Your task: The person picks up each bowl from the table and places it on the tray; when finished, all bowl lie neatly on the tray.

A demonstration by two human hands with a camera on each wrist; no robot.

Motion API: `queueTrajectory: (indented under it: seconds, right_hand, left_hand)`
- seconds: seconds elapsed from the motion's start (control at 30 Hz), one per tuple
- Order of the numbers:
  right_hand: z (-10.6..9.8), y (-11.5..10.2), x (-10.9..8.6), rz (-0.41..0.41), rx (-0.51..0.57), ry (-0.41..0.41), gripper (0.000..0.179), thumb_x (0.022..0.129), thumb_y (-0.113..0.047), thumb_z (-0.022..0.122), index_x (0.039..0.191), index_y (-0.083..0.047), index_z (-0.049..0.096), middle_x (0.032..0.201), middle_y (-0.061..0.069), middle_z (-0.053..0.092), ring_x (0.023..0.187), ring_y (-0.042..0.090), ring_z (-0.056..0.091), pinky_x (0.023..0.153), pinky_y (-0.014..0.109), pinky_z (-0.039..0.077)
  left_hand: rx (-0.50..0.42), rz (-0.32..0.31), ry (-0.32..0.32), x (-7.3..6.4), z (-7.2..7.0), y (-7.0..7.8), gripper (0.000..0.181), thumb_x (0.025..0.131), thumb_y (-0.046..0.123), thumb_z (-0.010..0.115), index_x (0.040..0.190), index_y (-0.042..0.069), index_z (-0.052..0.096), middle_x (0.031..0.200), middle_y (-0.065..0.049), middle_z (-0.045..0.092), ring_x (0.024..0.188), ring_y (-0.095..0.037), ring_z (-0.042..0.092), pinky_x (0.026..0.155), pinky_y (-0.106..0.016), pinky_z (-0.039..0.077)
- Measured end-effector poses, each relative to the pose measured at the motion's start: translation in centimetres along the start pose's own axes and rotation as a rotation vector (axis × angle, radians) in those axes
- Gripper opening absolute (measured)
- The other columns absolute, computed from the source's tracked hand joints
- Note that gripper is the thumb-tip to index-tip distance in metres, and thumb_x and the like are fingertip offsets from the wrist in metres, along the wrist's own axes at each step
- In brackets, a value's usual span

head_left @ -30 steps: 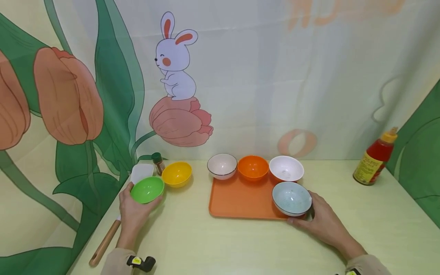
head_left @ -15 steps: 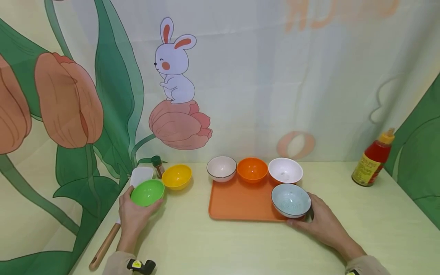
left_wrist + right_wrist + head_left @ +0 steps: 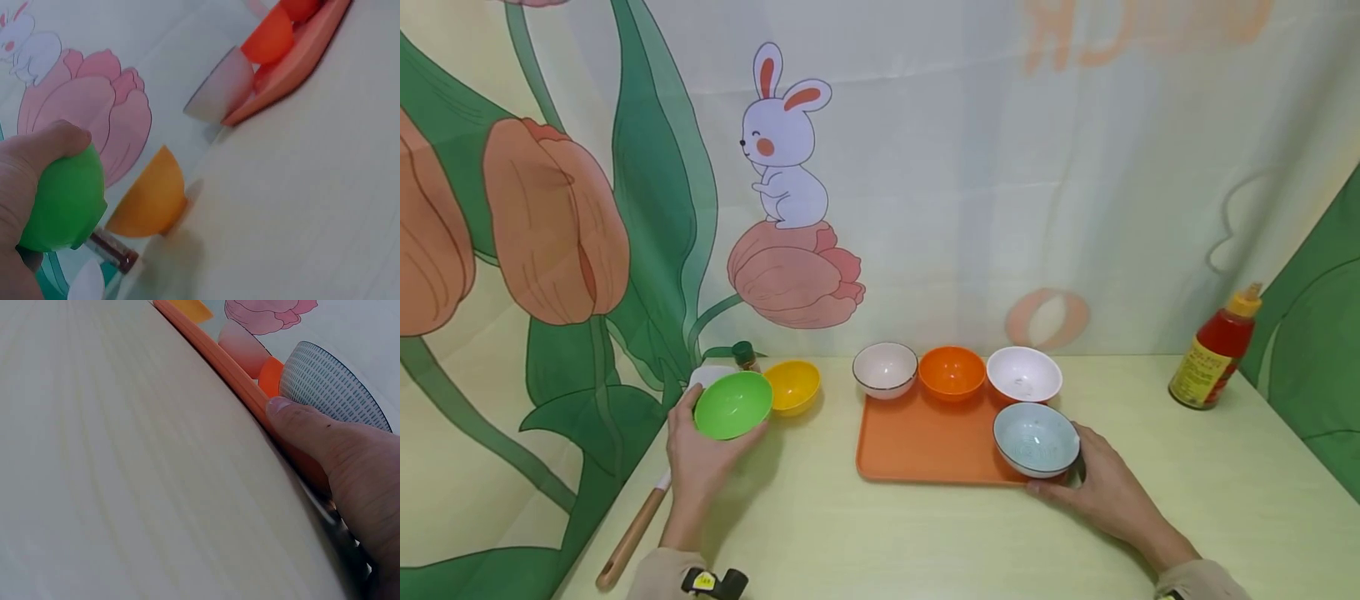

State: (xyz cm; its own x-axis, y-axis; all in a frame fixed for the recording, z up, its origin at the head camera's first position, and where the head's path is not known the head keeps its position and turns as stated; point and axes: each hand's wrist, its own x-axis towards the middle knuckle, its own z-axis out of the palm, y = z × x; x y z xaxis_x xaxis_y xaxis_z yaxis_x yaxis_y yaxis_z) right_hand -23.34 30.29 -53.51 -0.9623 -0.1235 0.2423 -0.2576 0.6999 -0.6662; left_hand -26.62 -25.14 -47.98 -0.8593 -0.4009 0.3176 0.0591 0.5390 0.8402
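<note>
My left hand [image 3: 703, 454] grips a green bowl [image 3: 733, 406] by its sides and holds it above the table at the left. In the left wrist view the thumb lies over the rim of the green bowl [image 3: 69, 200], whose underside shows. At the right front corner of the orange tray [image 3: 917, 446], my right hand [image 3: 1108, 483] holds a light-blue bowl [image 3: 1036, 437], thumb at the near side and fingers at the right. The right wrist view shows the patterned outside of this bowl [image 3: 331, 384]; most of the fingers are hidden there.
A cream bowl [image 3: 885, 371], an orange bowl [image 3: 952, 373] and a white bowl [image 3: 1024, 373] line the tray's back. A yellow bowl [image 3: 795, 387], a green-capped spice jar [image 3: 744, 354] and a wooden-handled spatula [image 3: 632, 537] are at left; a red sauce bottle [image 3: 1213, 354] stands right.
My left hand has raised the green bowl off the table and shifted it slightly right, so it now partly covers the yellow bowl and spice jar. The right hand stays at the light-blue bowl.
</note>
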Motion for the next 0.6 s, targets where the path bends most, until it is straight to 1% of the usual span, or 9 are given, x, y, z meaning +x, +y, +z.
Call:
queueTrajectory:
  seconds: [0.13,0.27,0.43,0.6]
  right_hand:
    - [0.1,0.0,-0.1,0.007,0.008,-0.003,0.117,0.078,-0.064,0.097,0.163,-0.001,0.046,0.157,0.024,0.057,0.145,0.047,0.053,0.121,0.076,0.043]
    - [0.1,-0.1,-0.1,0.022,0.013,-0.016,0.119,0.078,-0.066,0.096,0.164,-0.002,0.045,0.158,0.023,0.056,0.146,0.047,0.053,0.121,0.076,0.043]
    - [-0.1,-0.1,0.0,0.008,0.016,-0.012,0.118,0.078,-0.064,0.097,0.164,-0.002,0.046,0.158,0.023,0.057,0.146,0.047,0.053,0.121,0.075,0.043]
    - [-0.1,0.0,-0.1,-0.014,0.02,0.003,0.114,0.078,-0.063,0.098,0.162,-0.003,0.048,0.155,0.021,0.059,0.145,0.045,0.054,0.121,0.074,0.044]
  left_hand:
    - [-0.032,0.029,-0.029,-0.5,0.5,1.6,0.12,0.071,0.031,0.107,0.17,0.012,0.04,0.161,-0.019,0.045,0.141,-0.043,0.051,0.119,-0.069,0.048]
    - [-0.055,0.056,-0.061,-1.1,1.3,3.2,0.12,0.069,0.03,0.108,0.168,0.013,0.044,0.158,-0.017,0.047,0.139,-0.04,0.053,0.117,-0.065,0.05]
    - [-0.097,0.097,-0.122,-1.9,2.8,5.0,0.12,0.065,0.028,0.11,0.166,0.016,0.047,0.157,-0.014,0.049,0.14,-0.037,0.053,0.118,-0.06,0.05]
    - [-0.138,0.143,-0.183,-2.9,4.5,6.8,0.118,0.064,0.029,0.11,0.164,0.017,0.048,0.159,-0.009,0.049,0.141,-0.035,0.052,0.116,-0.061,0.053]
